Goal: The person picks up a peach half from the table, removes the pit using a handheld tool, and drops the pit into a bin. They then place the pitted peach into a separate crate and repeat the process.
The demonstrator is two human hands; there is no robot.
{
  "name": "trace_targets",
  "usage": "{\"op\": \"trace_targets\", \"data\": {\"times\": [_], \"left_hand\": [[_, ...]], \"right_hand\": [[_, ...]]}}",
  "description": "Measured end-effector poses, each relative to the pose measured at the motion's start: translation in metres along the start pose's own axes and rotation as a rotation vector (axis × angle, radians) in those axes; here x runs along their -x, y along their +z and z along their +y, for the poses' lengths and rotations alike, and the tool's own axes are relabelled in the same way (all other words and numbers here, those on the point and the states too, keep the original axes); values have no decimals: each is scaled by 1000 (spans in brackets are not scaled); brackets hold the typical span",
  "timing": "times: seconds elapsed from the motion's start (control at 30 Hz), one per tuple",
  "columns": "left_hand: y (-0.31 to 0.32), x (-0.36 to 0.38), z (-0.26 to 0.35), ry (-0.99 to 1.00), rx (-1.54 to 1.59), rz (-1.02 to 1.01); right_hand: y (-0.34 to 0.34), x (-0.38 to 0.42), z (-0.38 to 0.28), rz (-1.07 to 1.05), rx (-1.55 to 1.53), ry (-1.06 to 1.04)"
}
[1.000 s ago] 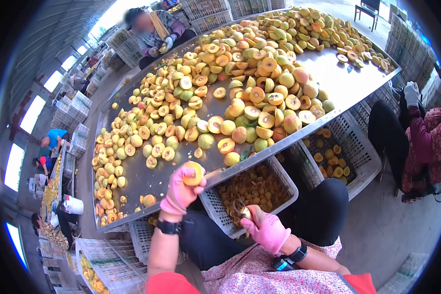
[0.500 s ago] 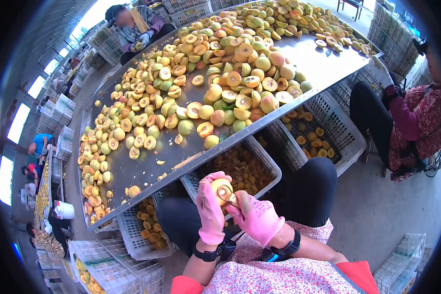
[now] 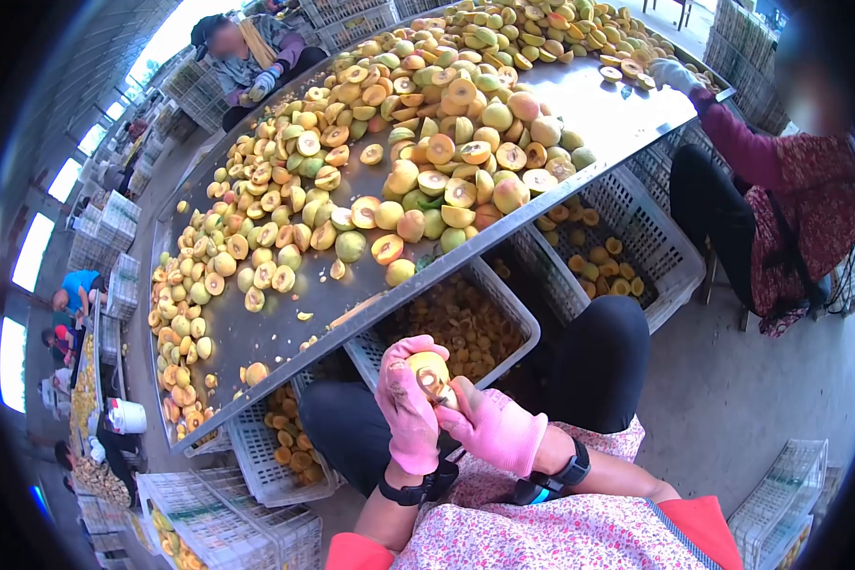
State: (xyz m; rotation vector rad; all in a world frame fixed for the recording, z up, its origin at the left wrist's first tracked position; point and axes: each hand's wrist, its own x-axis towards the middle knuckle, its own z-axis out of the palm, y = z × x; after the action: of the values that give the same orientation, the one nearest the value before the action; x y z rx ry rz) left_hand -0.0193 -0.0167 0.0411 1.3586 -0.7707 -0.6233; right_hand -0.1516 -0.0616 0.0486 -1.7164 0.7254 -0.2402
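My left hand [image 3: 408, 418], in a pink glove, is closed round a halved yellow peach [image 3: 428, 365], its cut face and stone turned toward my right hand. My right hand [image 3: 500, 431], also pink-gloved, grips a small pitting knife [image 3: 444, 390] by its handle. The thin metal end is at the stone; the fingers partly hide the knife. Both hands are above my lap. Just beyond them, under the table edge, a white crate [image 3: 532, 334] holds peach pieces.
A metal table [image 3: 256, 337] carries many halved peaches [image 3: 351, 245]. Another crate [image 3: 676, 275] with halves stands under it at right, and one [image 3: 256, 475] at left. A co-worker [image 3: 793, 204] sits at right; another [image 3: 256, 66] sits across the table. Stacked crates [image 3: 228, 532] stand at lower left.
The knife end has shifted against the stone, and my right hand has turned slightly. The co-worker at right has stretched a gloved hand to the peach halves on the table.
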Motion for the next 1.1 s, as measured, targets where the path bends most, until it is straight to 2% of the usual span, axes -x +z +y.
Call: {"op": "trace_targets", "data": {"times": [0.07,0.2,0.27,0.3,0.33,0.4,0.43,0.5,0.53,0.6,0.73,0.77,0.8,0.87,0.93,1.0,1.03,1.07,1.1], "left_hand": [[-2,0,1,-2,8,-26],[-1,-1,1,-13,-23,-51],[1,0,7,19,-33,-58],[1,2,8,51,-43,-60],[0,2,7,50,-43,-58],[-2,1,7,117,-134,-73],[-2,-2,7,118,-136,-73],[-3,-2,7,123,-187,-99],[-4,-1,6,119,-188,-102],[-7,-5,6,-114,-21,-195],[-14,-8,13,-205,36,-277],[-10,-6,14,-110,-38,-232],[-8,-5,14,-107,-37,-232],[-6,2,12,-85,-62,-106],[0,8,10,-107,-38,-58],[3,11,12,-187,32,13],[2,11,11,-196,72,-5],[-1,11,10,-196,74,2],[-4,10,10,-192,74,-62]], "right_hand": [[-6,2,-3,-72,-190,-20],[-8,3,1,-54,-254,-74],[-11,1,6,-280,-559,116],[-15,4,-1,-339,-711,149],[-16,3,4,-341,-711,151],[-19,2,13,-533,-970,264],[-19,0,9,-534,-970,262],[-15,1,0,-304,-519,181],[-13,1,5,-303,-522,185],[-11,-1,16,-217,-347,-39],[-18,1,12,-356,-402,96],[-13,3,14,-343,-428,77],[-7,3,16,-342,-426,74],[7,5,24,-235,-432,-55],[11,4,28,-261,-476,-73],[12,6,27,-351,-567,68],[13,7,25,-402,-784,122],[9,9,25,-409,-780,125],[2,10,26,-510,-898,223]]}}
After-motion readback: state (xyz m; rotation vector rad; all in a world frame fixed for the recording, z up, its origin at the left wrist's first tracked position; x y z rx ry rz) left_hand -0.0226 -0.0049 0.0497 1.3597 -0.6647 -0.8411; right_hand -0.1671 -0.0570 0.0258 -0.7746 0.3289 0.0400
